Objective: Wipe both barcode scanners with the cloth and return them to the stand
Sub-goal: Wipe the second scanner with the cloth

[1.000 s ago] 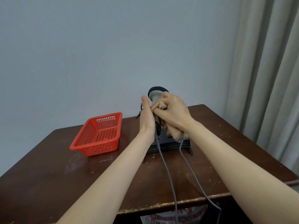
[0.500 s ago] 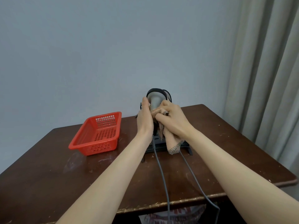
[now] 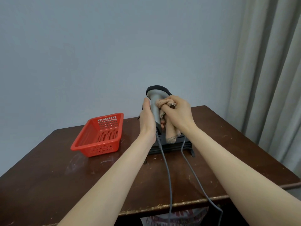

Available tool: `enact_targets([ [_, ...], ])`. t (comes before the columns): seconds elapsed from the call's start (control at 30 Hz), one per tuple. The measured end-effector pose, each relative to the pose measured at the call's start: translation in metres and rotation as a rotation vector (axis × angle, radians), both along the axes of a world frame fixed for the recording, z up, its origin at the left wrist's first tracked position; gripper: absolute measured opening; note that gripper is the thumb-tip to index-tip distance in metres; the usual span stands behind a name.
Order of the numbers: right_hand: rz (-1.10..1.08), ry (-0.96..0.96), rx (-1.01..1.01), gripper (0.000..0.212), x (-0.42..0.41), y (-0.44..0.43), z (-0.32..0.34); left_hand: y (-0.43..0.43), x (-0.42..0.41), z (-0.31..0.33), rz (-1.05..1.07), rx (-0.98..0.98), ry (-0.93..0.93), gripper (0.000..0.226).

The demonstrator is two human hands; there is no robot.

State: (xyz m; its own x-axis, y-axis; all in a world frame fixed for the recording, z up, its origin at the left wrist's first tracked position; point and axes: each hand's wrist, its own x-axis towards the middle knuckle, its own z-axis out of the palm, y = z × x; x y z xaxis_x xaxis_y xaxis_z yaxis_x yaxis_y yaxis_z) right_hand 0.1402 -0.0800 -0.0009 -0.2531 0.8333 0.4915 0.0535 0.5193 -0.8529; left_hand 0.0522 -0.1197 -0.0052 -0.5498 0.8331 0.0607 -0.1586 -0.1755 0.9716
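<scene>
Red plastic marks the far left of the scene: a perforated basket (image 3: 99, 135) sits empty toward the far side of the dark wooden desk (image 3: 48, 181), well apart from the work. Moving right, the left hand (image 3: 147, 118) has its grip closed around the lower handle of a grey barcode scanner (image 3: 154, 101), holding it lifted above the desk with its long axis nearly upright, dark head at the top and pointing away toward the wall. From the handle's base a grey cable (image 3: 167, 170) drops and runs toward the near edge of the desk. Just right of the handle, the right hand (image 3: 178, 114) is curled shut on a tan cloth (image 3: 170, 128), pressing a bunched part of it against the upper handle while the loose end hangs down. Below and behind both hands stands the black stand (image 3: 171, 146), touching the desk, with a second cable (image 3: 190, 167) leading off it toward the near edge; the second scanner is hidden behind the hands, so I cannot tell its state. Wiping looks to be under way on this scanner. The stand lies directly beneath the held scanner, so returning it would be a short downward move by the left hand, handle first. Grey curtains (image 3: 268, 70) hang at the far right.
</scene>
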Motion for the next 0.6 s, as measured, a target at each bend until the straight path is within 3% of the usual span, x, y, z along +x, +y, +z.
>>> enact_targets([
  [0.13, 0.153, -0.074, -0.005, 0.012, 0.006, -0.004, 0.0, 0.003, -0.008, 0.0, 0.06, -0.037, 0.062, 0.059],
  [0.23, 0.076, -0.01, -0.097, 0.015, 0.003, 0.003, 0.0, -0.001, -0.004, 0.001, 0.068, -0.065, 0.071, 0.065],
  [0.37, -0.039, 0.067, -0.258, 0.008, -0.001, 0.018, -0.003, -0.003, 0.0, -0.001, 0.008, -0.017, 0.183, 0.019],
  [0.47, -0.048, 0.113, -0.313, 0.007, 0.003, 0.022, -0.005, -0.003, -0.006, 0.0, -0.024, -0.025, 0.032, 0.009],
  [0.6, -0.048, 0.132, -0.31, 0.011, 0.009, 0.021, -0.008, -0.001, -0.015, 0.004, -0.031, 0.008, -0.293, 0.019],
])
